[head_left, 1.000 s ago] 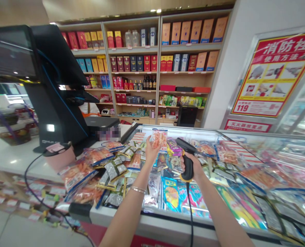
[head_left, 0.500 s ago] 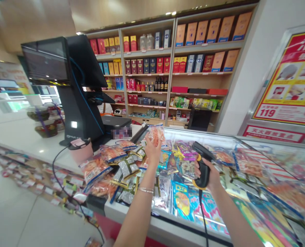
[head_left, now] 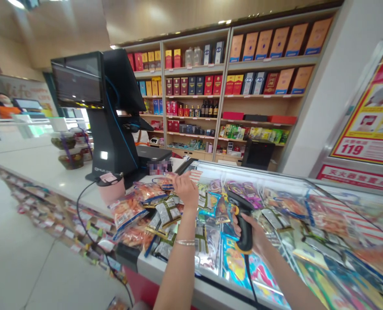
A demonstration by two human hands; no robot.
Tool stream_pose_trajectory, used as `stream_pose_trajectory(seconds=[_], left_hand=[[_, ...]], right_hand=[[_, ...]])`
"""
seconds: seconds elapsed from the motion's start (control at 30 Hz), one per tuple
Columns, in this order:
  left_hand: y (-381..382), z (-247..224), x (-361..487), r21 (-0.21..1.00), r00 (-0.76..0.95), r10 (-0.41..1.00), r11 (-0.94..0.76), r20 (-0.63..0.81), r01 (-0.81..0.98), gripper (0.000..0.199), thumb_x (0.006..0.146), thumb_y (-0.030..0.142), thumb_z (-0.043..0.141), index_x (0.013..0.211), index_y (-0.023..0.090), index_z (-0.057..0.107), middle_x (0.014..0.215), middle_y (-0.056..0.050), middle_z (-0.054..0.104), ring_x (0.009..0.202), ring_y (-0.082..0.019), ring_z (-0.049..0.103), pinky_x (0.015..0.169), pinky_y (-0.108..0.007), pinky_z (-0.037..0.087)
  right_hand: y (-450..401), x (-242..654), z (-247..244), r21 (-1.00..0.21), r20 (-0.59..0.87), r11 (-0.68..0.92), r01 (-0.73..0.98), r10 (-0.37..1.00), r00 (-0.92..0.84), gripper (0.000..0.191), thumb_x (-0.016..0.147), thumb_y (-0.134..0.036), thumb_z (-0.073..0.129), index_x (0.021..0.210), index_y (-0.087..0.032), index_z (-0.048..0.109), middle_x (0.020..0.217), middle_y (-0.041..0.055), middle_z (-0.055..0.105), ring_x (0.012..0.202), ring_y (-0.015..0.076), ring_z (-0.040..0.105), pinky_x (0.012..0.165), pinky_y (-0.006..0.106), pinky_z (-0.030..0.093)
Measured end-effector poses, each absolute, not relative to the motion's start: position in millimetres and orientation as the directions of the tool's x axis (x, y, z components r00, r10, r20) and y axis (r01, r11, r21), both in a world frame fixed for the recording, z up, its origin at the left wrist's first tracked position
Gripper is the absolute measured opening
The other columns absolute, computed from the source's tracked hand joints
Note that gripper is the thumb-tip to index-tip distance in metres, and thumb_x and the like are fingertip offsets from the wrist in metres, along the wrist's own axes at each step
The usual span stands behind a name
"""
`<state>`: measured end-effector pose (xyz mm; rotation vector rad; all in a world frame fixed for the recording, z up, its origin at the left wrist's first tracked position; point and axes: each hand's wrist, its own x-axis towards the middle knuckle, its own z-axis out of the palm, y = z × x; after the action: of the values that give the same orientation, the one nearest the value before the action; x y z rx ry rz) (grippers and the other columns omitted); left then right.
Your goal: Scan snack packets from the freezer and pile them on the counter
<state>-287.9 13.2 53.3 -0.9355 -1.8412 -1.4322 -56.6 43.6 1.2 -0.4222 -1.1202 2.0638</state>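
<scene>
My left hand (head_left: pixel 186 189) is over the pile on the glass-topped case, its fingers stretched out toward the left. The fingertips are beside a clear snack bag with orange contents (head_left: pixel 163 183); part of that bag is hidden behind them. My right hand (head_left: pixel 252 232) is wrapped round a black and yellow barcode scanner (head_left: pixel 244 228), held above the case with its head pointing up and left. Around my left hand lie silver and green snack packets (head_left: pixel 167 212) and bags of orange pieces (head_left: pixel 128 211). Blue packets (head_left: pixel 233 258) show below the scanner.
A black checkout terminal (head_left: pixel 113 129) and a pink cup (head_left: pixel 111 189) stand on the white counter (head_left: pixel 42 172) to the left. More snack bags (head_left: pixel 327 215) lie at right. Shelves of boxes (head_left: pixel 210 86) line the back. A cable (head_left: pixel 91 241) hangs off the counter front.
My left hand has lowered, and the bag it held up no longer shows in its grasp. My right hand has moved the scanner slightly left and down. The view has turned left.
</scene>
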Motion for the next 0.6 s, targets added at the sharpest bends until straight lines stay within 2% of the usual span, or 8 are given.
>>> stream_pose_trajectory(seconds=[0.07,0.17,0.3,0.6], left_hand=[[18.7,49.1,-285.1,0.506,-0.543,0.280,0.197,0.792,0.840,0.029,0.085,0.010,0.042,0.100,0.019,0.064,0.094,-0.010,0.067,0.100,-0.025,0.056,0.098,-0.041,0.038],[22.2,46.6,-285.6,0.501,-0.590,0.375,0.313,0.715,0.807,0.023,0.086,0.013,0.043,0.092,0.019,0.064,0.087,-0.009,0.066,0.094,-0.026,0.057,0.086,-0.038,0.040],[19.7,48.7,-289.5,0.538,-0.668,0.382,0.400,0.638,0.742,0.020,0.086,0.014,0.045,0.091,0.019,0.064,0.088,-0.009,0.066,0.096,-0.025,0.057,0.086,-0.036,0.037],[22.5,46.1,-290.8,0.572,-0.697,0.378,0.398,0.610,0.717,0.022,0.088,0.016,0.044,0.091,0.018,0.066,0.087,-0.011,0.066,0.091,-0.025,0.059,0.084,-0.035,0.037]], right_hand=[[42.6,-63.3,-6.5,-0.827,0.035,-0.373,-0.422,0.714,-0.700,0.024,0.070,-0.036,0.074,0.079,-0.020,0.059,0.066,-0.0001,0.055,0.047,0.0091,0.045,0.043,0.021,0.040],[45.5,-68.4,-14.5,-0.806,0.023,-0.404,-0.432,0.709,-0.705,0.023,0.068,-0.033,0.074,0.080,-0.020,0.060,0.066,-0.0004,0.056,0.045,0.0084,0.045,0.042,0.020,0.038],[51.0,-68.1,-17.8,-0.790,0.030,-0.405,-0.461,0.724,-0.689,0.023,0.068,-0.032,0.072,0.084,-0.021,0.061,0.064,-0.0009,0.055,0.044,0.0093,0.043,0.040,0.021,0.036],[50.8,-66.8,-16.8,-0.806,0.029,-0.403,-0.434,0.705,-0.708,0.029,0.068,-0.035,0.072,0.090,-0.020,0.062,0.064,-0.0016,0.053,0.044,0.0073,0.041,0.040,0.018,0.035]])
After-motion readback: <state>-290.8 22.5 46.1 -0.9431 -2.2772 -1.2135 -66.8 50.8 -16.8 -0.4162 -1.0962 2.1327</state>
